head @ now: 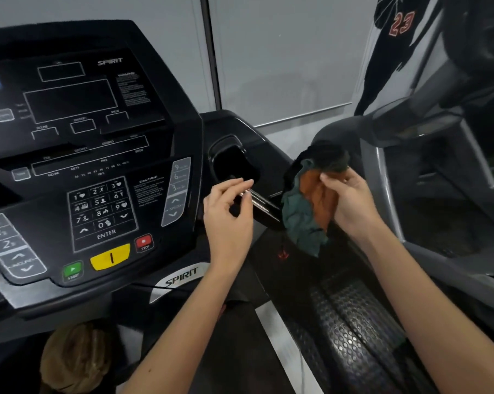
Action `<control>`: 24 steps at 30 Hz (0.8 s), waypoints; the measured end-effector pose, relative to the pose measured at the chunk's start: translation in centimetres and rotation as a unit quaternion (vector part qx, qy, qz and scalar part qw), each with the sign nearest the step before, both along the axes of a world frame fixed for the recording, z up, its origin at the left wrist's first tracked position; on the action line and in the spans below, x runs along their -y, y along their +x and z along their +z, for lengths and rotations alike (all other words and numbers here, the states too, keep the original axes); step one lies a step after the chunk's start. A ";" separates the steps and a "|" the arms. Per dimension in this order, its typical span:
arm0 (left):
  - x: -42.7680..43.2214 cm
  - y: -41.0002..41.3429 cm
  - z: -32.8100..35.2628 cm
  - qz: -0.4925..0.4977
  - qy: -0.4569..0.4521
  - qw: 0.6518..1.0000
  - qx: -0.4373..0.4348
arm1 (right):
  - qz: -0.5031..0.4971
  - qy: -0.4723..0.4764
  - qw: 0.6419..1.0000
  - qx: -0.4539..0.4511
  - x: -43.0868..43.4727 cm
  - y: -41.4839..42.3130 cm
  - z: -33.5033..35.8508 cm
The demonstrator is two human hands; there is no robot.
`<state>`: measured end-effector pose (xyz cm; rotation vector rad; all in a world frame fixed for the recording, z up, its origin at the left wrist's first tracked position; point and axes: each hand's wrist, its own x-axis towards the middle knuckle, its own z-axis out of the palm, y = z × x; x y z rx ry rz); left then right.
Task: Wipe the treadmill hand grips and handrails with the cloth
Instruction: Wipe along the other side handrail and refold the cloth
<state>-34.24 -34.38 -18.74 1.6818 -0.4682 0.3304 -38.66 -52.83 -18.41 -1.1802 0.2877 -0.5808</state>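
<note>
A crumpled cloth in green, orange and dark patches hangs from my right hand, which grips its upper part beside the treadmill's right side. The black hand grip with metal sensor strips juts out below the cup holder, just left of the cloth. My left hand hovers over that grip, its fingers loosely curled and its fingertips near the metal strip. Whether they touch it I cannot tell. The right handrail runs back from the cloth toward the console.
The treadmill console with keypad, yellow key and red stop button fills the left. A black cup holder sits beside it. A second machine's grey frame stands close on the right. The ribbed side step lies below.
</note>
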 end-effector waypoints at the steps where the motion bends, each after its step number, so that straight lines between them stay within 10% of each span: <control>1: 0.2 -0.3 -0.1 -0.009 -0.002 1.000 0.011 | -0.015 0.017 1.000 0.009 0.5 -0.9 -0.1; 10: 5.0 -2.2 -2.4 -0.159 0.046 0.985 -0.048 | -0.138 -0.043 0.989 0.010 8.5 -7.0 0.7; 24: 12.4 -2.3 -7.0 -0.155 0.135 0.935 -0.288 | 0.208 -0.234 0.901 -0.301 10.1 -0.6 -6.6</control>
